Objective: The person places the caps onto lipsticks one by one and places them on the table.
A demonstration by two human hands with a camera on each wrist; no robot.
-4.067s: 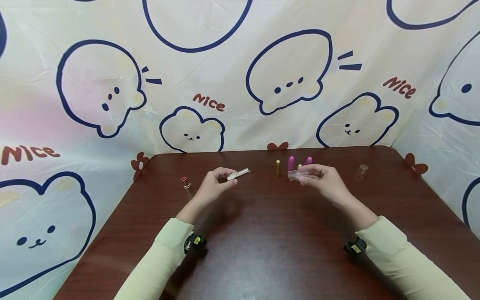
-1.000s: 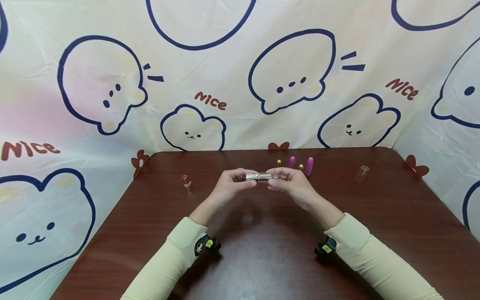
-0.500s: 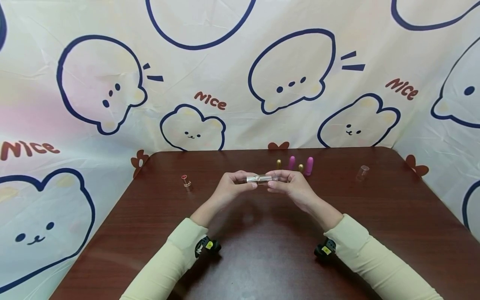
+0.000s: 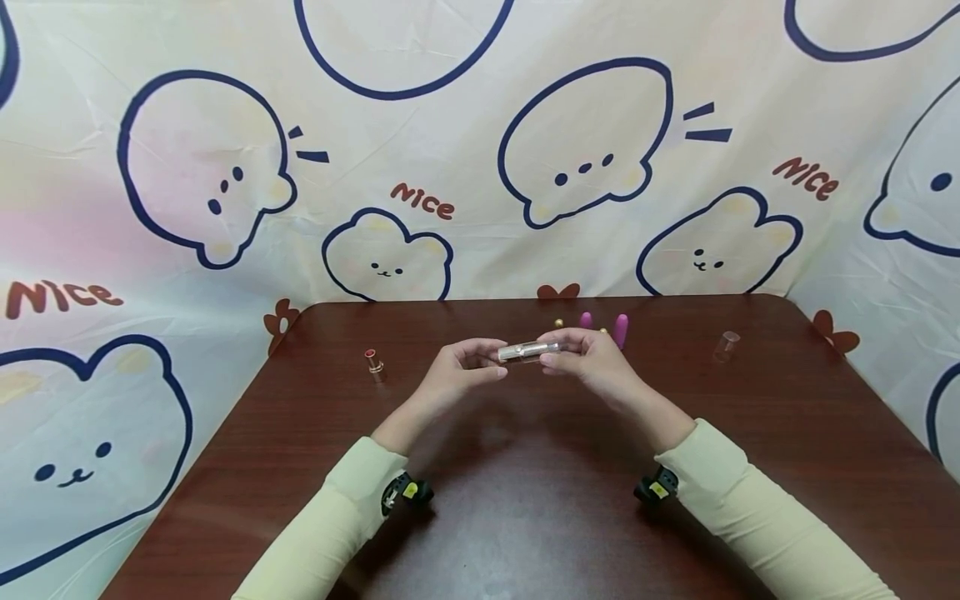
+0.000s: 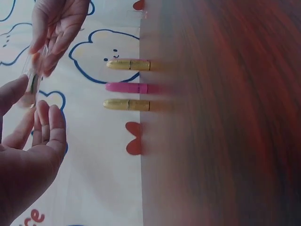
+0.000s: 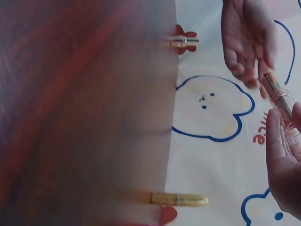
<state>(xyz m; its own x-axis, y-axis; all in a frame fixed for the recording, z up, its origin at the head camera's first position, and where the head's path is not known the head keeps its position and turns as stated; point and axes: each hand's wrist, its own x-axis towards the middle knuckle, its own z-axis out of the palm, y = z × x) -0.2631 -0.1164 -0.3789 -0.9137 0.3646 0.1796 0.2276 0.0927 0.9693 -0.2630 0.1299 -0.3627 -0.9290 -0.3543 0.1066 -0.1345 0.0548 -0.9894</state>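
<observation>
Above the table, a metallic lipstick tube [image 4: 525, 352] lies inside a clear plastic cap, roughly level. My right hand [image 4: 592, 358] pinches its capped right end between thumb and fingers. My left hand [image 4: 461, 367] is at the tube's other end, its thumb spread below and its fingers loosely extended. In the right wrist view the tube [image 6: 278, 96] slants from the right hand [image 6: 284, 174] toward the fingertips of the left hand [image 6: 249, 40]. Whether those fingertips still touch it is hard to tell.
An uncapped red lipstick [image 4: 375, 365] stands on the table [image 4: 517, 467] at left. Behind the right hand stand purple tubes [image 4: 621, 331] and gold tubes [image 5: 127, 105], partly hidden in the head view. A clear cap [image 4: 725, 347] stands at far right. Patterned cloth hangs behind.
Four seconds ago, the left hand held the tube apart from the clear cap in the right hand. They came together; now the left hand has loosened and the tube tilts slightly up rightward.
</observation>
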